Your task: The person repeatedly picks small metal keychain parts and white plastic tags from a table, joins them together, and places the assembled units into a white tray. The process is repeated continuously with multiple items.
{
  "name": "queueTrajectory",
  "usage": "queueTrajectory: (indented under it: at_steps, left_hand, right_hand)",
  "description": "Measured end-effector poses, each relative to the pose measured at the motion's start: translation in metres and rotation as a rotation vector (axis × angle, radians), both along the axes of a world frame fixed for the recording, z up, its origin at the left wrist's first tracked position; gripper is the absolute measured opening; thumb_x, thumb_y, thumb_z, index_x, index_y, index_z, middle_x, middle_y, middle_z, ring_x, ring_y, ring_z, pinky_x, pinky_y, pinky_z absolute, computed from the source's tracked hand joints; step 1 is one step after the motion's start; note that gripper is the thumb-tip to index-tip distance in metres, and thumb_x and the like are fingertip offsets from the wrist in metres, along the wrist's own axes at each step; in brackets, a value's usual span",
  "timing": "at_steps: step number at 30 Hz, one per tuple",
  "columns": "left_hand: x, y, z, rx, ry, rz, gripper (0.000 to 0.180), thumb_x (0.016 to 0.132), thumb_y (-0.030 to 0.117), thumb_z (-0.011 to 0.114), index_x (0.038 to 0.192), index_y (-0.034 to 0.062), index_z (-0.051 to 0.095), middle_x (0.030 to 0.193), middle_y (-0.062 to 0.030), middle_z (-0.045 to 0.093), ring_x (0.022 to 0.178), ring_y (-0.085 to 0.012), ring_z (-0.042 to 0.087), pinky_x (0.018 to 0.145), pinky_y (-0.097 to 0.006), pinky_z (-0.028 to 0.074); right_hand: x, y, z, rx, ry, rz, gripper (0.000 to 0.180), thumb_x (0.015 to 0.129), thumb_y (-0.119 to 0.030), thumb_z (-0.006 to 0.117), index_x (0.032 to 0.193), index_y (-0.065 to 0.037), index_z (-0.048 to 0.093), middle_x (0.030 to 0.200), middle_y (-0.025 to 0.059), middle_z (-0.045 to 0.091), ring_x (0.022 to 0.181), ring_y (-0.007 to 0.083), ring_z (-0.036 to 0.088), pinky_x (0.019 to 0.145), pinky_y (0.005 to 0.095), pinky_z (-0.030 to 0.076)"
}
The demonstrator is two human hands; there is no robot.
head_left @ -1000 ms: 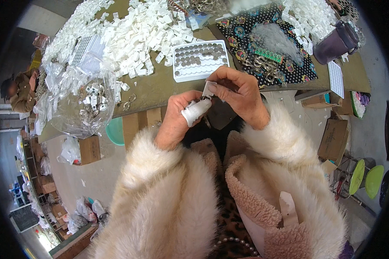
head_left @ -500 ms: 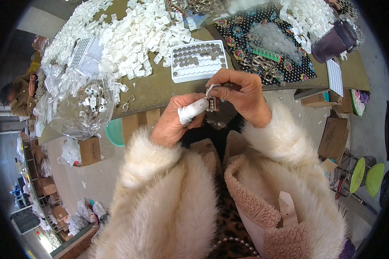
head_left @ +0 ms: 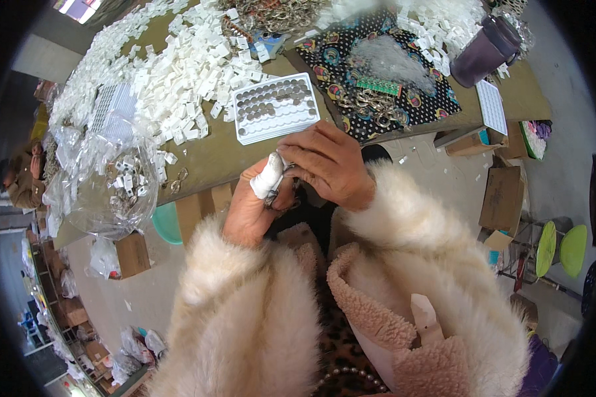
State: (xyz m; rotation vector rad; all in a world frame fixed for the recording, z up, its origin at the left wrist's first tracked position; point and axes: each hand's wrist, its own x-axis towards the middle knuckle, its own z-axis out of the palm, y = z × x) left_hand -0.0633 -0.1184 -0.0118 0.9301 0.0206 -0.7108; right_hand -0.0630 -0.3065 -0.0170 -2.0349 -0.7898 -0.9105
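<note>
My left hand [head_left: 245, 208], its thumb wrapped in a white covering, is closed round a small silvery metal piece [head_left: 271, 196], mostly hidden between the fingers. Against that thumb, my right hand [head_left: 334, 165] has its fingers pressed together; whatever they pinch is hidden. Just beyond both hands, a white tray [head_left: 266, 134] sits on the table with rows of small round grey discs [head_left: 265, 108] in its upper part. Lower rows of its round hollows hold no discs.
Heaps of small white plastic pieces [head_left: 185, 86] cover the table's left. A clear bag [head_left: 109, 205] hangs over its near edge. Right of the tray lies a patterned dotted cloth [head_left: 430, 109] with metal chains [head_left: 377, 109]; a dark purple cup [head_left: 480, 56] stands beyond. Cardboard boxes [head_left: 501, 198] are below.
The view has shifted, moving the table leftward in the picture. My right fingers have closed over the metal piece by the left thumb, hiding the white strip they pinched earlier.
</note>
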Motion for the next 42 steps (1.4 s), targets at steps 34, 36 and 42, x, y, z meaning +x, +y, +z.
queueTrajectory:
  at_steps: [34,36,42]
  left_hand:
    - [0.002,0.007,0.009,0.131,-0.163,0.071,0.029,0.097,0.036,0.069,0.102,0.0068,0.066,0.059,0.0051,0.046,0.051,-0.0054,0.037,0.053,-0.024,0.033]
    - [0.001,0.006,0.010,0.128,-0.138,0.105,0.031,0.097,0.032,0.069,0.105,0.0024,0.067,0.059,0.0026,0.050,0.051,-0.0058,0.040,0.054,-0.024,0.035]
    - [-0.001,0.008,0.014,0.162,-0.190,0.067,0.037,0.097,0.038,0.068,0.105,0.0019,0.066,0.059,0.0036,0.047,0.053,-0.0052,0.039,0.055,-0.023,0.035]
  right_hand:
    - [0.087,-0.075,-0.016,-0.388,0.270,-0.681,0.009,0.076,-0.013,0.080,0.084,-0.011,0.076,0.087,0.0041,0.067,0.091,0.0262,0.061,0.081,0.0417,0.042]
    - [0.088,-0.076,-0.016,-0.344,0.231,-0.679,0.008,0.077,-0.012,0.080,0.082,-0.010,0.074,0.084,0.0056,0.067,0.087,0.0270,0.061,0.078,0.0420,0.043]
    - [0.086,-0.076,-0.016,-0.092,0.170,-0.732,0.006,0.083,-0.009,0.077,0.085,-0.006,0.071,0.081,0.0105,0.069,0.077,0.0319,0.063,0.068,0.0441,0.048]
